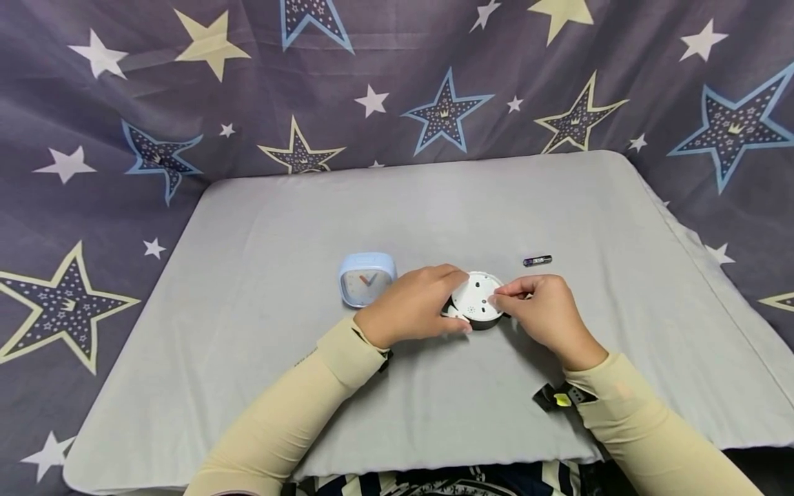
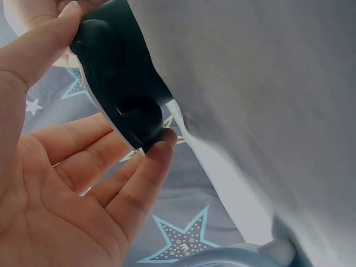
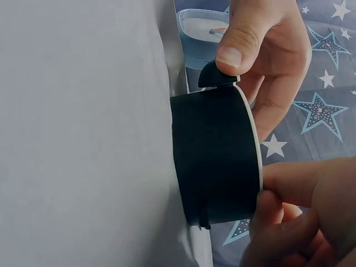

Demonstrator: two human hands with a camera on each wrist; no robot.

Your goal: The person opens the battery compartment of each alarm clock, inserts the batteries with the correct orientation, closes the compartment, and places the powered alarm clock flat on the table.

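Observation:
A round black alarm clock (image 1: 479,297) with a white back lies back up on the table, its face hidden. Dark buttons and a cluster of small holes show on that back. From the left side my left hand (image 1: 418,303) grips the clock, thumb on one rounded ear (image 3: 214,75) and fingers at the far rim. My right hand (image 1: 548,313) pinches at the right rim of the white back with thumb and index finger. In the right wrist view those fingertips (image 3: 270,186) press against the white edge.
Just left of my left hand stands a light blue square clock (image 1: 367,280). A small dark battery (image 1: 537,261) lies beyond my right hand. Grey cloth covers the table (image 1: 298,234), and a star-patterned curtain (image 1: 397,62) hangs behind it.

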